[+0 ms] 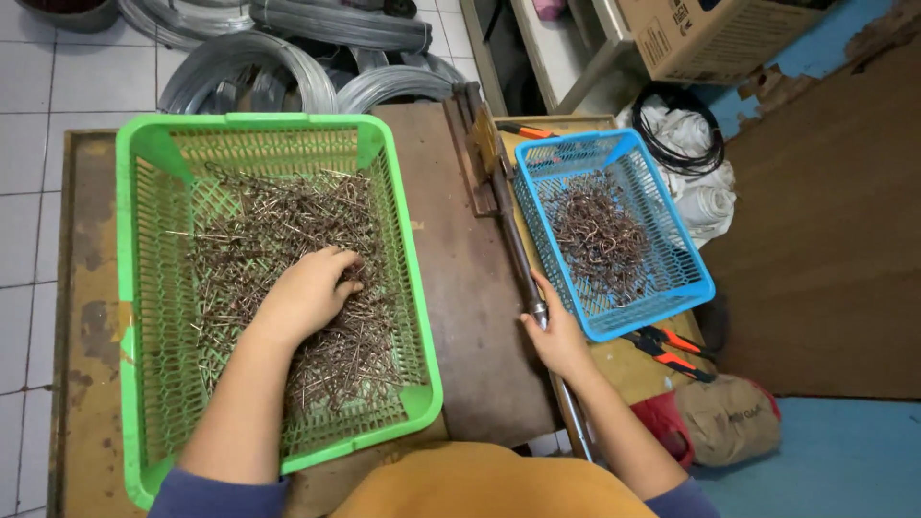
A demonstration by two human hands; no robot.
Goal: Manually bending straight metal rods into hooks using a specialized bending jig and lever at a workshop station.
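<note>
Left hand (309,293) digs into the wire pins (288,278) in the green basket (134,288), fingers curled, probably pinching one; right hand (554,336) wraps the lever (513,245) beside the blue basket (696,259), steadying it.

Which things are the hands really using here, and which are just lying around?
In use:
- left hand in the green plastic basket of straight brown wire pieces
- right hand on the long metal lever handle
- blue plastic basket of bent brown wire hooks

Lying about:
- grey wire coils
- orange-handled pliers
- cardboard box
- white cloth bundle
</note>
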